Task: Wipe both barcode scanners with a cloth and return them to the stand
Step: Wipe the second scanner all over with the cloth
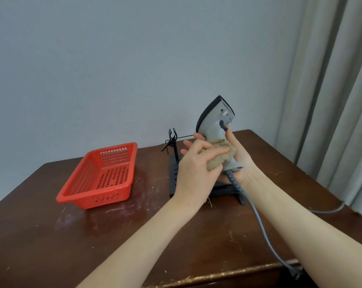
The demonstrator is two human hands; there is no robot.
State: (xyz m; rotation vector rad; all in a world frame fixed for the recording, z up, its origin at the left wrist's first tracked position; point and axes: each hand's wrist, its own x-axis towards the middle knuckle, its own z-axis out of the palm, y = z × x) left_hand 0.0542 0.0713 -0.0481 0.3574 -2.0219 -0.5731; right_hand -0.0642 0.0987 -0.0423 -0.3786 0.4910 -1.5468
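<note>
Currently the grey cable (257,215) runs from the lower right up to a grey barcode scanner (214,129), right of centre, head up. Right hand (237,161) is clamped around its handle; left hand (193,161) presses a tan cloth (219,156) onto the handle, fingers closed on it. Behind them, black stand (176,163) on the wooden table (92,235); red basket (101,177) left of centre.

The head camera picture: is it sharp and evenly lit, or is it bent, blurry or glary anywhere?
Head view: soft, even light, no harsh shadows. The scanner and red basket look sharp. A dull sheen shows on the table. The wide lens bends the curtain at the right edge.
</note>
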